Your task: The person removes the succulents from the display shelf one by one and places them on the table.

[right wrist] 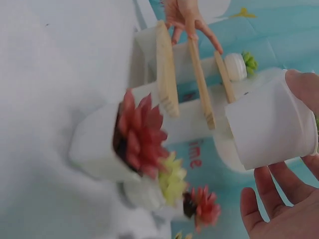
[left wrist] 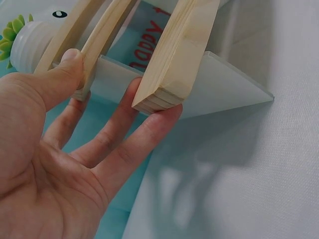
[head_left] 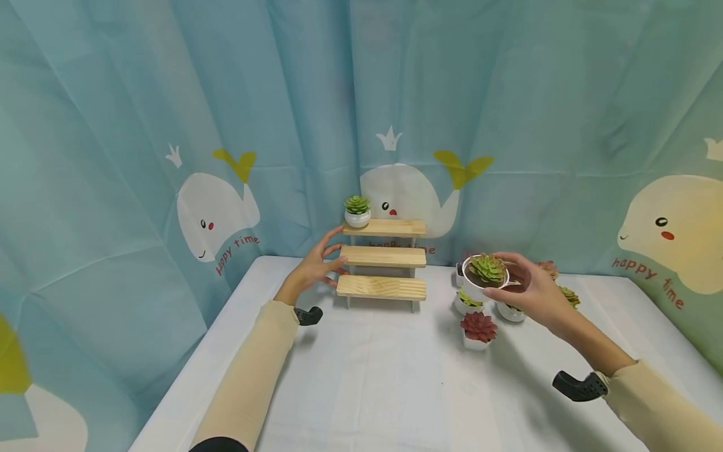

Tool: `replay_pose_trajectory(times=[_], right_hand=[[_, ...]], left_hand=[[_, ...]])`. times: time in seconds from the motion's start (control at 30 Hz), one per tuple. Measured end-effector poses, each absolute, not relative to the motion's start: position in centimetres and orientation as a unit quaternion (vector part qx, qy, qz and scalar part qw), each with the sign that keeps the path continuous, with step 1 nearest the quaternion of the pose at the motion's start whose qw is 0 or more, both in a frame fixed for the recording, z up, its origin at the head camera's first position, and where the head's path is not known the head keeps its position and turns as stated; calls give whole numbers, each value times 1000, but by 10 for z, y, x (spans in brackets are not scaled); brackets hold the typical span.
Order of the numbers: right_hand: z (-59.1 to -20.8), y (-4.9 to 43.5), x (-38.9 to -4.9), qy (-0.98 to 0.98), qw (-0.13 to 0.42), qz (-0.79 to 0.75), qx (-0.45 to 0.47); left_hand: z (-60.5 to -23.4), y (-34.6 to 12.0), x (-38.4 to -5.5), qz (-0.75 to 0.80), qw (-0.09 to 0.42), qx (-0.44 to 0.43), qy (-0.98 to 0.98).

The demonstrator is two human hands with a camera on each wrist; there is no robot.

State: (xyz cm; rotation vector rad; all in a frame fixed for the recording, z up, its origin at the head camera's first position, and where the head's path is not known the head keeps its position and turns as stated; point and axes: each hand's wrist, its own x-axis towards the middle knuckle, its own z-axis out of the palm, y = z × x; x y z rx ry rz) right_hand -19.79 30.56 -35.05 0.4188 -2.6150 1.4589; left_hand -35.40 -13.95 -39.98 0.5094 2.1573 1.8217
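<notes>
My right hand (head_left: 533, 292) grips a white pot holding a green succulent (head_left: 487, 269), lifted above the table at the right. The pot's plain white side (right wrist: 274, 124) faces the right wrist view, with the thumb and fingers around it. On the left, my left hand (head_left: 316, 267) holds the end of a three-tier wooden stand (head_left: 383, 256). In the left wrist view its thumb and a finger lie about the middle plank (left wrist: 107, 35), while other fingertips touch the lowest plank (left wrist: 174, 64). A small potted green succulent (head_left: 357, 211) stands at the top tier's left end.
Below the lifted pot, a red succulent (head_left: 479, 328) in a white pot stands nearest on the white table (head_left: 361, 389). A yellow-green one (head_left: 470, 300) and several other potted succulents cluster behind it. A blue whale-print curtain (head_left: 316, 94) hangs behind the table.
</notes>
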Motion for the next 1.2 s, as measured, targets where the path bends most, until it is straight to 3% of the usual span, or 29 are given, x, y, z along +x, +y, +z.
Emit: replay_pose_trajectory(times=[0.5, 1.2], right_hand=[[-377, 353, -172, -880, 91, 453, 105], [-419, 381, -152, -893, 63, 443, 46]], left_hand=[[-400, -140, -354, 622, 133, 168, 753], [-400, -140, -355, 630, 139, 179, 743]])
